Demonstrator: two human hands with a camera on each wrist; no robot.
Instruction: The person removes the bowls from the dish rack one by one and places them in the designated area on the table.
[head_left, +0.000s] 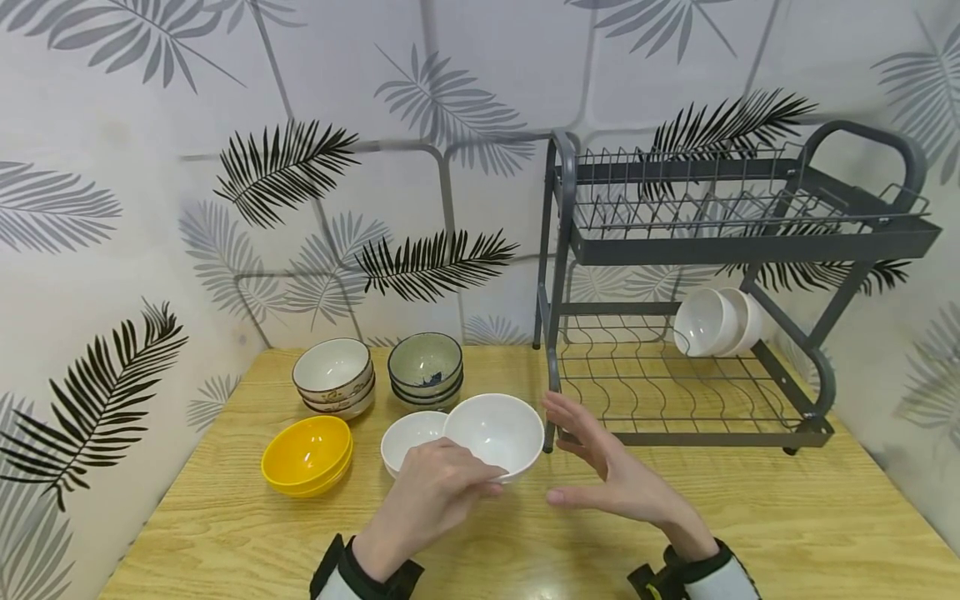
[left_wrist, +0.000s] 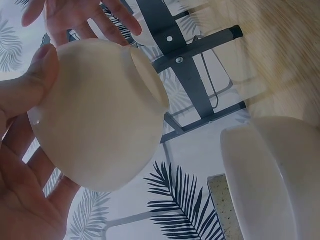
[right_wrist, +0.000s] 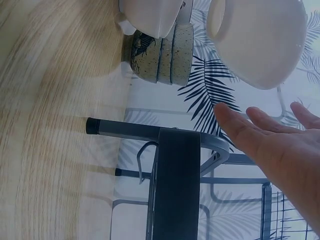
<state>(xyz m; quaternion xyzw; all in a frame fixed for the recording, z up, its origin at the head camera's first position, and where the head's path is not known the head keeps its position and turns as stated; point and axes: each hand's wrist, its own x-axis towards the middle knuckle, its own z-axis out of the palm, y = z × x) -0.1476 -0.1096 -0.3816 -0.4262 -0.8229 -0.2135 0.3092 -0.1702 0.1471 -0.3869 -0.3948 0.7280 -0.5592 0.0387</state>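
A plain white bowl is tilted in the air in front of the stacks, pinched at its rim by my left hand. In the left wrist view the bowl's underside and foot ring face the camera, with the thumb at the edge. My right hand is just right of the bowl, fingers spread and apart from it, holding nothing. Behind the left hand sits another white bowl on the table, partly hidden by the hand and the held bowl.
Yellow bowls, patterned white bowls and green speckled bowls stand stacked at left and centre. A dark two-tier dish rack occupies the right side; two white bowls lean on its lower shelf. A patterned wall rises behind.
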